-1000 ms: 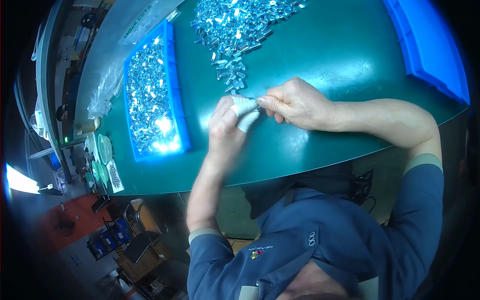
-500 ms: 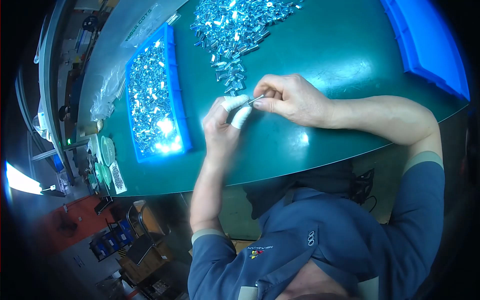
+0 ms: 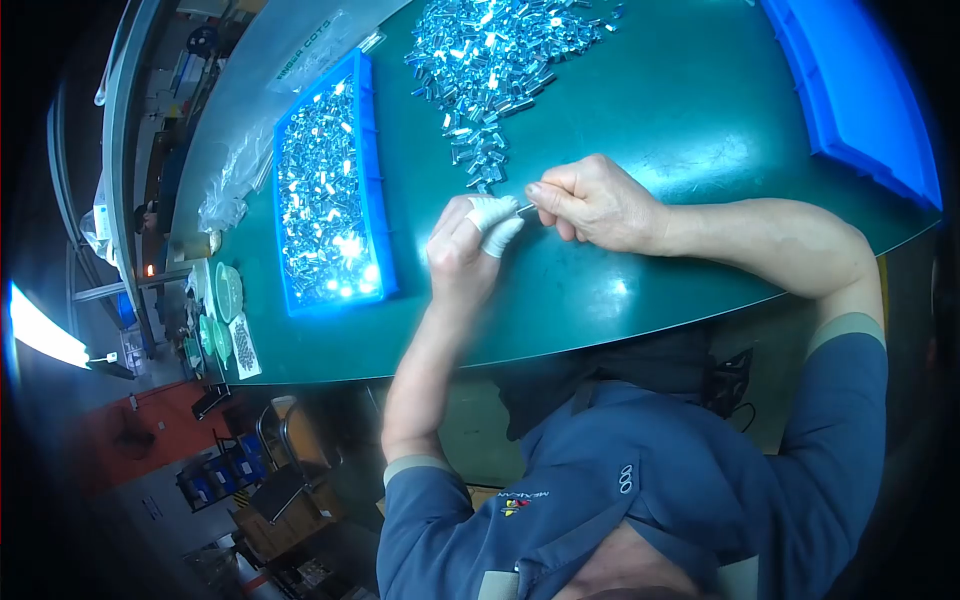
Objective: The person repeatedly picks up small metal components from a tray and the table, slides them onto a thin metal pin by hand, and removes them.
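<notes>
White finger cots cover the thumb and index finger of my left hand [image 3: 462, 250]. Those two fingertips pinch a small metal part, mostly hidden between them. Close by on the right, my right hand [image 3: 605, 210] is closed around a thin metal rod [image 3: 525, 208], its tip meeting the part at the left fingertips. What kind of tool or pin the rod is, I cannot tell. Just beyond the fingers, a trail of small shiny metal sleeves [image 3: 482, 150] runs down from a larger pile [image 3: 490, 55] on the green tabletop [image 3: 660, 120].
Left of my hands stands a blue bin [image 3: 376, 200] filled with similar metal pieces. Another blue tray [image 3: 860, 90] lies at the right edge. Clear plastic bags [image 3: 225, 200], green dishes [image 3: 228, 290] and a card with small dark parts [image 3: 244, 345] sit at the far left.
The right hand has turned, its thumb now lying over the closed fingers, and sits slightly farther right. Both hands stay together at the part. The whole view has shifted a little.
</notes>
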The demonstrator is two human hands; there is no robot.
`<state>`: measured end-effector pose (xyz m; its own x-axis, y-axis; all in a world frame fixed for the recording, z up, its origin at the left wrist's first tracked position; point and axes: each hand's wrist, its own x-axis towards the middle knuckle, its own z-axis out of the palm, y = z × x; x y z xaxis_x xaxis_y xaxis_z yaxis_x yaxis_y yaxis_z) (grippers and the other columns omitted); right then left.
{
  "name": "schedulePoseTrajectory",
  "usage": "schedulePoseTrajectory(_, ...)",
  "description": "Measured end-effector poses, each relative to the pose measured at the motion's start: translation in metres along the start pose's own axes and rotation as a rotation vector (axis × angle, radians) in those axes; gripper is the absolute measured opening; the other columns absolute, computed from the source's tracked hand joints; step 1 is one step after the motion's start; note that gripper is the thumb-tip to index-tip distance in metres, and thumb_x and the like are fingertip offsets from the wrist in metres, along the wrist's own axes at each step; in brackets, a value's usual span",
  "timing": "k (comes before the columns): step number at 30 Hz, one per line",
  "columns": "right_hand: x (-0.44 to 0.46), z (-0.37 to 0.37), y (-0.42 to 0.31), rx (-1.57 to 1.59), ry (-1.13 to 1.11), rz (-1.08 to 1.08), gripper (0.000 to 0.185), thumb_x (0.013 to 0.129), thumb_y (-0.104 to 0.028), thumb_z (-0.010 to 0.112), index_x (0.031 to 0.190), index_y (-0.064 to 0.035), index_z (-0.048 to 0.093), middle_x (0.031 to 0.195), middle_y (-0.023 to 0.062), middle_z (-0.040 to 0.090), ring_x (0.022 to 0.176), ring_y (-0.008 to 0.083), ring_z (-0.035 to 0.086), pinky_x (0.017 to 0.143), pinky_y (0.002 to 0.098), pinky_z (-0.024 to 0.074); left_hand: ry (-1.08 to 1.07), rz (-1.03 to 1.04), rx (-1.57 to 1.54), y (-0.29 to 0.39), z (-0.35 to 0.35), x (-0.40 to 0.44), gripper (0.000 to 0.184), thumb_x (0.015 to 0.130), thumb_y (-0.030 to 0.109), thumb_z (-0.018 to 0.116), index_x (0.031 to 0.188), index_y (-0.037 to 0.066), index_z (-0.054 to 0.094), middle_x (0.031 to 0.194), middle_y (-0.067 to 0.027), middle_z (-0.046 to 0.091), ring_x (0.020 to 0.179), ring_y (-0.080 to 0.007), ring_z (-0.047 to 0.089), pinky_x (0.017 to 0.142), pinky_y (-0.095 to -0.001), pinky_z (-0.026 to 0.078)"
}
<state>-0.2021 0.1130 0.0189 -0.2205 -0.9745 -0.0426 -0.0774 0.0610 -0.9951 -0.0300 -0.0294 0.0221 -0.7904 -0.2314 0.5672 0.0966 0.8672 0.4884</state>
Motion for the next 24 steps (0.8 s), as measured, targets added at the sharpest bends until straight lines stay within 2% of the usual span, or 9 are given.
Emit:
schedulePoseTrajectory(2, 0.000, 0.002, 0.001, 0.011, 0.012, -0.003, 0.040, 0.108, -0.031, 0.053, 0.080, -0.0044, 0.065, 0.063, 0.0015, 0.062, 0.055, 0.0067, 0.055, 0.052, 0.0251, 0.0452, -0.051, -0.025, 0.019, -0.001, -0.006, -0.001, 0.024, 0.082, 0.005, 0.082, 0.104, 0.003, 0.071, 0.093, -0.0117, 0.072, 0.086, -0.0265, 0.069, 0.075, -0.0351, 0.055)
schedulePoseTrajectory(6, 0.003, 0.001, 0.007, 0.154, 0.123, 0.015, 0.040, 0.108, -0.033, 0.053, 0.084, -0.0036, 0.064, 0.066, 0.0008, 0.062, 0.057, 0.0060, 0.054, 0.053, 0.0239, 0.0457, -0.004, -0.034, 0.212, -0.011, -0.034, 0.007, 0.024, 0.082, 0.004, 0.082, 0.104, 0.005, 0.072, 0.096, -0.0115, 0.073, 0.088, -0.0258, 0.070, 0.079, -0.0346, 0.055)
schedulePoseTrajectory(7, 0.003, -0.001, 0.006, 0.157, 0.127, 0.011, 0.040, 0.108, -0.033, 0.053, 0.084, -0.0036, 0.064, 0.066, 0.0008, 0.062, 0.057, 0.0060, 0.054, 0.053, 0.0239, 0.0457, 0.003, -0.010, 0.299, -0.027, -0.049, 0.009, 0.025, 0.081, 0.007, 0.083, 0.104, 0.006, 0.072, 0.097, -0.0118, 0.073, 0.086, -0.0293, 0.069, 0.077, -0.0394, 0.055)
schedulePoseTrajectory(10, 0.002, 0.002, 0.006, 0.158, 0.095, 0.052, 0.040, 0.109, -0.033, 0.053, 0.085, -0.0032, 0.064, 0.068, 0.0003, 0.062, 0.058, 0.0059, 0.055, 0.053, 0.0236, 0.0455, 0.176, -0.216, 0.508, -0.070, -0.097, 0.021, 0.017, 0.090, 0.009, 0.077, 0.106, 0.006, 0.074, 0.101, -0.0120, 0.076, 0.094, -0.0273, 0.073, 0.084, -0.0400, 0.056)
schedulePoseTrajectory(14, 0.004, 0.004, 0.005, 0.156, 0.143, -0.015, 0.042, 0.107, -0.033, 0.054, 0.081, -0.0020, 0.064, 0.064, 0.0033, 0.063, 0.054, 0.0089, 0.057, 0.050, 0.0269, 0.0469, 0.189, -0.256, 0.785, -0.079, -0.131, 0.047, 0.025, 0.093, 0.009, 0.075, 0.117, 0.003, 0.072, 0.115, -0.0131, 0.074, 0.108, -0.0247, 0.069, 0.095, -0.0377, 0.052)
schedulePoseTrajectory(16, 0.003, 0.003, 0.006, 0.163, 0.144, 0.000, 0.042, 0.107, -0.033, 0.054, 0.081, -0.0021, 0.064, 0.064, 0.0033, 0.063, 0.054, 0.0086, 0.057, 0.051, 0.0268, 0.0472, 0.085, -0.115, 0.590, -0.073, -0.113, 0.044, 0.028, 0.092, 0.011, 0.076, 0.119, 0.004, 0.072, 0.118, -0.0134, 0.073, 0.111, -0.0255, 0.068, 0.095, -0.0374, 0.052)
schedulePoseTrajectory(19, 0.004, 0.002, 0.004, 0.145, 0.137, -0.002, 0.042, 0.107, -0.033, 0.055, 0.081, -0.0024, 0.065, 0.064, 0.0033, 0.063, 0.055, 0.0084, 0.057, 0.051, 0.0267, 0.0475, -0.095, -0.142, 0.456, -0.074, -0.064, 0.033, 0.033, 0.087, 0.009, 0.079, 0.119, 0.005, 0.072, 0.115, -0.0139, 0.072, 0.108, -0.0288, 0.068, 0.095, -0.0381, 0.053)
schedulePoseTrajectory(20, 0.003, 0.002, 0.004, 0.156, 0.117, 0.023, 0.040, 0.108, -0.033, 0.054, 0.083, -0.0027, 0.065, 0.066, 0.0019, 0.063, 0.057, 0.0071, 0.056, 0.052, 0.0249, 0.0464, -0.134, -0.194, 0.423, -0.060, -0.050, 0.036, 0.032, 0.085, 0.012, 0.079, 0.116, 0.006, 0.072, 0.113, -0.0150, 0.069, 0.108, -0.0341, 0.065, 0.095, -0.0415, 0.052)
schedulePoseTrajectory(24, 0.002, 0.001, 0.001, 0.167, 0.098, 0.059, 0.039, 0.108, -0.032, 0.054, 0.085, -0.0030, 0.065, 0.069, 0.0005, 0.062, 0.060, 0.0057, 0.056, 0.054, 0.0231, 0.0452, -0.121, -0.322, 0.297, -0.063, -0.023, 0.032, 0.029, 0.084, 0.008, 0.079, 0.112, 0.005, 0.072, 0.111, -0.0148, 0.068, 0.106, -0.0337, 0.064, 0.094, -0.0416, 0.051)
